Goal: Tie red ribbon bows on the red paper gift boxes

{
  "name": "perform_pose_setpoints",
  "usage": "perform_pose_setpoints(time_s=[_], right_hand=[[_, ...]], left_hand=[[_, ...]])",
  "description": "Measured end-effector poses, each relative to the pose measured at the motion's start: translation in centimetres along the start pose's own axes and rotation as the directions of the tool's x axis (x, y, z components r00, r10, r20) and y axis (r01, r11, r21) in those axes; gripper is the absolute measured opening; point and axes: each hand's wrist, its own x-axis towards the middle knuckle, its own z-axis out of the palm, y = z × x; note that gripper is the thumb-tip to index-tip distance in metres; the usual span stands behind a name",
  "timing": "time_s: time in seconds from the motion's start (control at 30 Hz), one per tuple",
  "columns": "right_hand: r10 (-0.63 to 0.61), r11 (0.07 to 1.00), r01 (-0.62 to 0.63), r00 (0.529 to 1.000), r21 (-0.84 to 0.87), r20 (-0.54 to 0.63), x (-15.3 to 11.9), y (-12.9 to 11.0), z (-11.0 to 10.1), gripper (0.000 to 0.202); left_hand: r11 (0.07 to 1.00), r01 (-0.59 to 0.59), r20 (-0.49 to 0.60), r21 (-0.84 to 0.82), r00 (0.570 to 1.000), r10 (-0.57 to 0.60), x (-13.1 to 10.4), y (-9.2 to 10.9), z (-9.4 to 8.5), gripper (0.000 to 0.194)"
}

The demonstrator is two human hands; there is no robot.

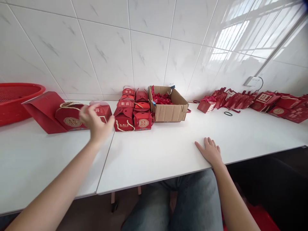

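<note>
My left hand (pixel 96 123) is raised in front of a red gift box (pixel 104 112), thumb spread and fingers loosely curled, slightly blurred, with nothing seen in it. Just left of it stands a red gift box with a rope handle and a round gold emblem (pixel 72 122); the hand partly covers its right side. To the hand's right, small red gift boxes are grouped in rows, the front ones being a box with gold lettering (pixel 123 120) and a box with a gold emblem (pixel 143 123). My right hand (pixel 209 152) lies flat on the white table (pixel 154 150), fingers apart.
An open cardboard box (pixel 169 113) holds red ribbons (pixel 162 98). Farther right are red packages (pixel 240 100), a dark ring (pixel 228 113) and a wall socket strip (pixel 252 81). A red plastic basket (pixel 18 107) and a large red carton (pixel 47 110) stand left.
</note>
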Motion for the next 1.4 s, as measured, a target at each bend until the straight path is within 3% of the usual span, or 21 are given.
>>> perform_pose_setpoints(time_s=[0.07,0.13,0.23,0.33,0.5,0.63,0.8,0.93,1.07,1.13,1.23,1.27,1.33,1.4], right_hand=[[0.005,1.000,-0.005,1.000,0.000,-0.003,0.0,0.0,0.0,0.085],[0.011,1.000,-0.011,1.000,0.002,-0.003,0.0,0.0,-0.1,0.085],[0.013,1.000,-0.013,1.000,0.013,-0.003,0.0,0.0,-0.2,0.085],[0.009,1.000,-0.009,1.000,0.020,-0.001,0.0,0.0,-0.3,0.085],[0.018,1.000,-0.018,1.000,0.020,0.003,0.0,-0.1,-0.3,0.085],[0.009,1.000,-0.009,1.000,0.009,-0.007,0.0,0.0,-0.2,0.085],[0.022,1.000,-0.022,1.000,0.001,-0.005,-0.1,-0.2,-0.2,0.082],[0.001,1.000,-0.001,1.000,-0.002,-0.019,0.0,-0.1,0.1,0.082],[-0.014,1.000,0.013,0.999,-0.012,-0.046,0.2,0.4,0.8,0.082],[-0.013,1.000,0.012,0.998,-0.008,-0.059,0.2,0.5,0.9,0.082],[-0.018,1.000,0.019,0.999,0.002,-0.045,0.0,0.5,0.6,0.083],[-0.022,1.000,0.022,0.999,0.004,-0.038,0.0,0.4,0.5,0.083],[-0.029,1.000,0.029,0.999,0.009,-0.031,-0.2,0.3,0.3,0.084],[-0.027,1.000,0.027,0.999,0.013,-0.028,-0.2,0.3,0.3,0.084]], left_hand=[[0.990,0.106,0.002,0.097,0.994,-0.107,1.4,-2.1,-0.9,0.067],[0.970,0.159,0.121,0.183,0.976,-0.183,2.2,-3.3,-1.1,0.064],[0.939,0.235,0.267,0.252,0.916,-0.301,2.4,-3.5,-0.6,0.064],[0.913,0.302,0.227,0.273,0.902,-0.366,2.4,-3.0,0.3,0.069],[0.904,0.297,0.173,0.308,0.917,-0.360,2.5,-3.6,1.1,0.069],[0.912,0.268,0.189,0.311,0.923,-0.336,2.1,-4.3,0.4,0.062],[0.930,0.231,0.178,0.284,0.941,-0.288,0.6,-4.6,-1.9,0.058],[0.949,0.181,0.212,0.257,0.948,-0.238,-2.0,-4.5,-5.3,0.058],[0.966,0.065,0.287,0.248,0.948,-0.138,-6.0,-2.7,-7.8,0.062],[0.982,0.019,0.352,0.190,0.932,-0.086,-8.1,-0.7,-7.5,0.063],[0.995,0.013,0.409,0.100,0.911,-0.053,-10.4,3.4,-5.3,0.068],[0.997,0.040,0.459,0.073,0.886,-0.069,-10.9,4.8,-4.5,0.070],[0.997,0.076,0.618,0.014,0.783,-0.068,-11.5,7.0,-3.3,0.079],[0.995,0.091,0.709,-0.042,0.704,-0.035,-11.3,7.9,-2.9,0.093]])
